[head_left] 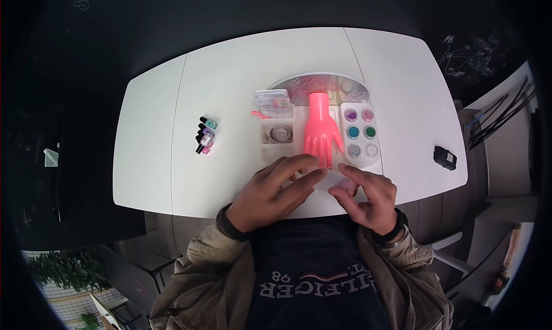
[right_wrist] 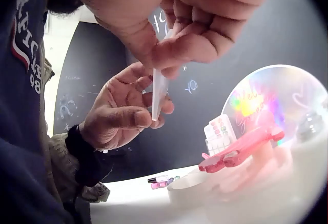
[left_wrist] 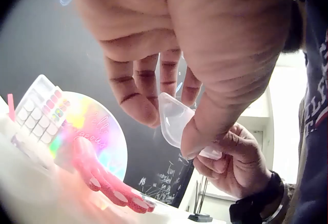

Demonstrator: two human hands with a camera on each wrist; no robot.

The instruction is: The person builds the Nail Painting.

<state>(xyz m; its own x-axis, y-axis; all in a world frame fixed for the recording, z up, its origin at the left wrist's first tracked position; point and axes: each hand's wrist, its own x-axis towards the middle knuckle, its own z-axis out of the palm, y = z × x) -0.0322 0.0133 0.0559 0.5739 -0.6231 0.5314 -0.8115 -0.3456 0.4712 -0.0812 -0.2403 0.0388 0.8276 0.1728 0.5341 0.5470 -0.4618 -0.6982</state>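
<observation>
Both hands are raised close in front of the pink practice hand [head_left: 320, 126], just past its fingertips. A small, thin, translucent plastic case [left_wrist: 174, 119] with rounded corners is between them. My right hand [head_left: 372, 199] pinches one end of it between thumb and bent fingers. At the other end, my left hand [head_left: 275, 191] holds the case's edge between thumb and fingertips. The right wrist view shows the case [right_wrist: 159, 94] nearly edge-on; its contents cannot be made out. White nails show on the practice hand [left_wrist: 97, 175] in the left wrist view.
A white tray [head_left: 357, 159] with several glitter pots stands right of the practice hand. On its left are an open-lidded compartment box [head_left: 273, 102] and a coil in a compartment. Nail polish bottles [head_left: 206, 136] lie further left. A black device [head_left: 444, 157] sits near the right edge.
</observation>
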